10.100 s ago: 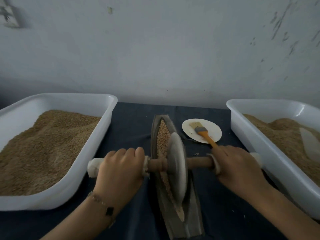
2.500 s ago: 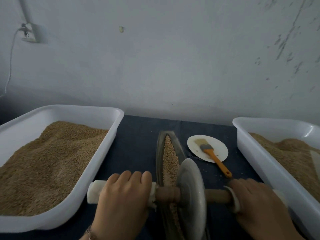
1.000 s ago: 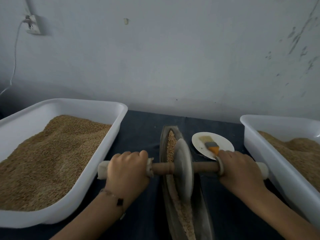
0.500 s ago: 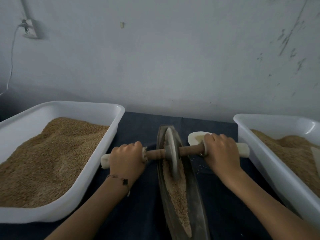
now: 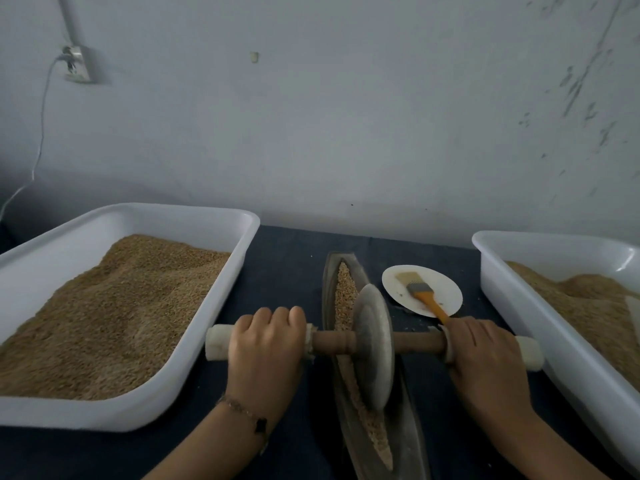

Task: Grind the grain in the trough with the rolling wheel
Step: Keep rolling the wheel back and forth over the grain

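Note:
A long dark boat-shaped trough (image 5: pixel 412 427) lies lengthwise on the dark cloth, with tan grain (image 5: pixel 344 289) along its groove. The grey rolling wheel (image 5: pixel 374 344) stands upright in the middle of the trough on a wooden axle (image 5: pixel 332 342) with white-wrapped ends. My left hand (image 5: pixel 265 344) grips the left handle. My right hand (image 5: pixel 485 355) grips the right handle. Grain shows both beyond the wheel and on its near side.
A large white tub of grain (image 5: pixel 114 306) sits on the left, another white tub (image 5: pixel 561 306) on the right, both close to the axle ends. A white plate (image 5: pixel 440 285) with an orange-handled brush (image 5: pixel 420 294) lies beside the trough's far right. A wall stands behind.
The wheel, which was at the far end of the trough half a second ago, has rolled back toward me to the middle. Both hands came back with the axle, uncovering the plate and brush.

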